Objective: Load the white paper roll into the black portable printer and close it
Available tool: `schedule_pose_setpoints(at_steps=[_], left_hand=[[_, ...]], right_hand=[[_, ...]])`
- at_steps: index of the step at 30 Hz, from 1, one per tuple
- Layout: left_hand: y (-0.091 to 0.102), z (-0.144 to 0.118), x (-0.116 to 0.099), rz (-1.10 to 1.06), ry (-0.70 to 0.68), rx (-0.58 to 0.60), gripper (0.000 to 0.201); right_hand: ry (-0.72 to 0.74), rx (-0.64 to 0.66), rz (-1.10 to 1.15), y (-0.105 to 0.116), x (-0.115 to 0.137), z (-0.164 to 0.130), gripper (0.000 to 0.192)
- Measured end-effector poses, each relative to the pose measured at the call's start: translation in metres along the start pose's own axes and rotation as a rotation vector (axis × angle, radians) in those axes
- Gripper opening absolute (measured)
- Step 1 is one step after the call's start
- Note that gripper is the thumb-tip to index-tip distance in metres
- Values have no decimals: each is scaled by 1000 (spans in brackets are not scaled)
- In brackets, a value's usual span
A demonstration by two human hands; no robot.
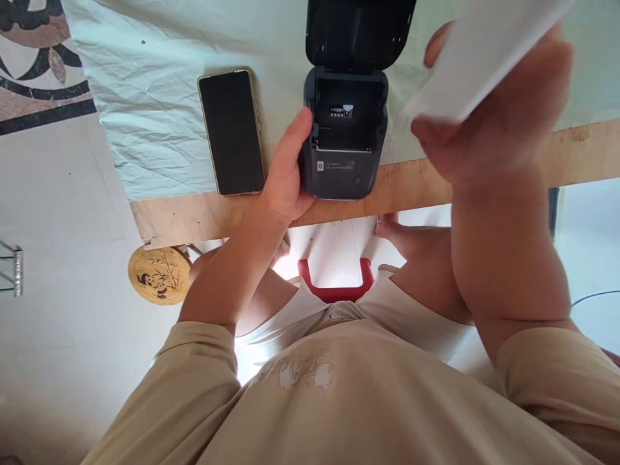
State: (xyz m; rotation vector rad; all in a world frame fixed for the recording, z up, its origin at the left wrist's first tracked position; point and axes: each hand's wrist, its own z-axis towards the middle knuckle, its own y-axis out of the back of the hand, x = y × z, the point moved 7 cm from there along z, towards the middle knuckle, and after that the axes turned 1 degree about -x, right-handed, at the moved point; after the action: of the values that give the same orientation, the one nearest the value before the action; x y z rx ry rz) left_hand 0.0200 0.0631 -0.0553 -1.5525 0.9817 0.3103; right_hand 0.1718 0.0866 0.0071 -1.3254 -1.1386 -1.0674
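Observation:
A small black label printer (pixel 345 175) stands near the table's front edge with its lid (pixel 359 35) flipped up. The bay inside shows a small white printed sticker, and I see no roll in it. My left hand (pixel 289 169) grips the printer's left side, thumb along the upper edge and fingers out of sight behind or under it. To the right, my right hand (pixel 504 123) is raised and closed around a long white paper-like piece (pixel 489 55). Motion blurs that piece, and it runs out of the top of the picture. It is apart from the printer.
A dark-screened phone (pixel 231 132) lies left of the printer on the pale green cloth (pixel 165 123). The table's bare wooden edge (pixel 416 184) runs in front of me. A round wooden stool (pixel 161 276) with a panda drawing stands on the floor at lower left.

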Motion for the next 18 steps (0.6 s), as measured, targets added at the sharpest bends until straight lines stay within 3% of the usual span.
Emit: schedule_pose_setpoints(at_steps=[2,4,8,10,15,18], left_hand=[[0,1,0,-14,-1,0,37],[1,2,1,-19,-3,-7,37],[2,4,2,-39,8,-4,37],[2,4,2,-47,4,-15,36],[2,2,1,2,24,-95,36],[1,1,0,12,17,-115,37]], right_hand=[[-99,1,181,2,-23,6,50],[-109,-42,199,7,-40,10,50],[-11,-215,73,21,-53,7,35],[63,-234,5,24,-51,6,29],[425,-181,-499,23,-23,0,27],[495,-159,-769,23,-19,-4,50]])
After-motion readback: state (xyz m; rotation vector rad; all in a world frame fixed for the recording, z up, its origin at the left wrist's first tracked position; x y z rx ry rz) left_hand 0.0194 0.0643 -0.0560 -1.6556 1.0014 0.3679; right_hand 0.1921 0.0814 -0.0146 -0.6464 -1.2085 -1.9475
